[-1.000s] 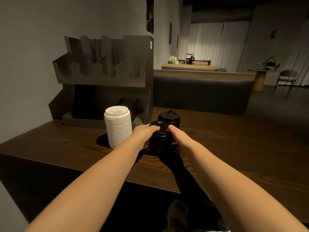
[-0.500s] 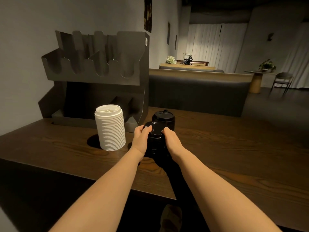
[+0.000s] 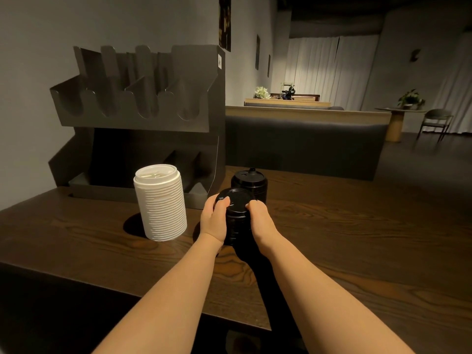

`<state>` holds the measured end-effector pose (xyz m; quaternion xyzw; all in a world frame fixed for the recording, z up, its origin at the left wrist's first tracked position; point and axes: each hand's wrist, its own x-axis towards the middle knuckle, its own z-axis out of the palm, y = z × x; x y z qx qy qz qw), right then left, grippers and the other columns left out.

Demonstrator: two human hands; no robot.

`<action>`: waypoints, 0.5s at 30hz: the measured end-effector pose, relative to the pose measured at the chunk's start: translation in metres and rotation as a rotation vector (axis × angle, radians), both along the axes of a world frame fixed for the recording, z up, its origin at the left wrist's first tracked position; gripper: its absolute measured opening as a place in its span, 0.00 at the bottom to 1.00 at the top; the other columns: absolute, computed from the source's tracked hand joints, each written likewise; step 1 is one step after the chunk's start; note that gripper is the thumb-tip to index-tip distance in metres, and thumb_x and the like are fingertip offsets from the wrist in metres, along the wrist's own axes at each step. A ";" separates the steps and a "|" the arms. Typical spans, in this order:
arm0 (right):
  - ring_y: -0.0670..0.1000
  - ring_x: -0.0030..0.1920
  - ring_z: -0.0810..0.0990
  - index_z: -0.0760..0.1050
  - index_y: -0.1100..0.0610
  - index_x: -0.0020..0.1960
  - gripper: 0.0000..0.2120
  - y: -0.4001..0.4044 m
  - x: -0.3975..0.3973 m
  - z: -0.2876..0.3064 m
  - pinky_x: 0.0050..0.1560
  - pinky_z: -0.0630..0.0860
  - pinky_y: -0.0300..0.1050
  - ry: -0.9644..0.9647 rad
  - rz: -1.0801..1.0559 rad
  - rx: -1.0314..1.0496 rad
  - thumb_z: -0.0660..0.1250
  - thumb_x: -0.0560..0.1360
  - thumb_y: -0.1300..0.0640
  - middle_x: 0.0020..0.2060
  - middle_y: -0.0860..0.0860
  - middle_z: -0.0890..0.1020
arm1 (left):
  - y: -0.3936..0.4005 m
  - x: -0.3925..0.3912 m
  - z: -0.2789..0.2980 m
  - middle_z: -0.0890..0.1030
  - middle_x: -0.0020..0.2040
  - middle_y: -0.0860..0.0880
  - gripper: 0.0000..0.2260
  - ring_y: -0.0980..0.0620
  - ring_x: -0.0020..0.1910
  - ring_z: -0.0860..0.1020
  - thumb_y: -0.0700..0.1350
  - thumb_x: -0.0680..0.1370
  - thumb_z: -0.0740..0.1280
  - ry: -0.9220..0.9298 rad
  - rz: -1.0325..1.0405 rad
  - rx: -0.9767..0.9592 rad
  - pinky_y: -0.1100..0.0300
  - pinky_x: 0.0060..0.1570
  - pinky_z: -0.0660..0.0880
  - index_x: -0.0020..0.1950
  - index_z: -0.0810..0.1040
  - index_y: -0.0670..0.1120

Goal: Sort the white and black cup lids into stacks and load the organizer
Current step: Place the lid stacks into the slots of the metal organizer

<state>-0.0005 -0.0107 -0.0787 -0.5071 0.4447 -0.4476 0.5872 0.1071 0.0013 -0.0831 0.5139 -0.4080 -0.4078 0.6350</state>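
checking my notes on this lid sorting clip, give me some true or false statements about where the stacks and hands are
1. Both hands grip the near black lid stack. True: left hand and right hand hold its sides.
2. The white lid stack sits inside the organizer. False: it stands on the table in front of it.
3. A second black lid stack stands behind the held one. True.
4. The organizer's upper slots hold white lids. False: no lids show there.
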 end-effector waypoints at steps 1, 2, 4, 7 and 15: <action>0.55 0.60 0.73 0.60 0.52 0.72 0.22 0.001 0.000 0.000 0.59 0.73 0.51 -0.005 -0.010 -0.024 0.56 0.79 0.51 0.63 0.54 0.72 | 0.000 0.000 -0.001 0.76 0.56 0.47 0.13 0.53 0.50 0.75 0.49 0.81 0.58 -0.006 0.001 -0.006 0.61 0.42 0.72 0.64 0.70 0.48; 0.54 0.61 0.72 0.58 0.51 0.73 0.22 0.001 -0.001 -0.001 0.58 0.73 0.50 -0.016 -0.016 -0.047 0.55 0.80 0.52 0.64 0.53 0.70 | 0.000 0.000 -0.001 0.76 0.56 0.47 0.13 0.52 0.51 0.75 0.50 0.81 0.58 -0.014 -0.004 -0.008 0.61 0.43 0.72 0.64 0.70 0.49; 0.54 0.61 0.72 0.58 0.50 0.73 0.21 0.000 -0.004 -0.001 0.56 0.73 0.48 -0.027 -0.007 -0.075 0.55 0.80 0.53 0.64 0.53 0.70 | 0.000 -0.001 -0.002 0.76 0.55 0.48 0.11 0.52 0.52 0.75 0.52 0.81 0.58 -0.038 -0.007 -0.022 0.60 0.44 0.73 0.61 0.70 0.51; 0.54 0.60 0.74 0.70 0.51 0.63 0.14 -0.004 -0.009 -0.001 0.60 0.72 0.51 -0.002 0.015 -0.087 0.54 0.80 0.52 0.60 0.53 0.75 | -0.001 -0.001 -0.003 0.77 0.51 0.50 0.08 0.54 0.50 0.75 0.55 0.81 0.57 -0.041 0.027 -0.046 0.60 0.43 0.71 0.53 0.71 0.53; 0.52 0.61 0.76 0.71 0.48 0.66 0.27 -0.009 0.001 -0.002 0.67 0.67 0.58 0.045 0.015 -0.066 0.53 0.74 0.35 0.60 0.48 0.78 | 0.001 -0.001 0.001 0.77 0.48 0.50 0.08 0.52 0.49 0.75 0.53 0.81 0.57 0.049 0.119 -0.043 0.59 0.43 0.70 0.47 0.72 0.52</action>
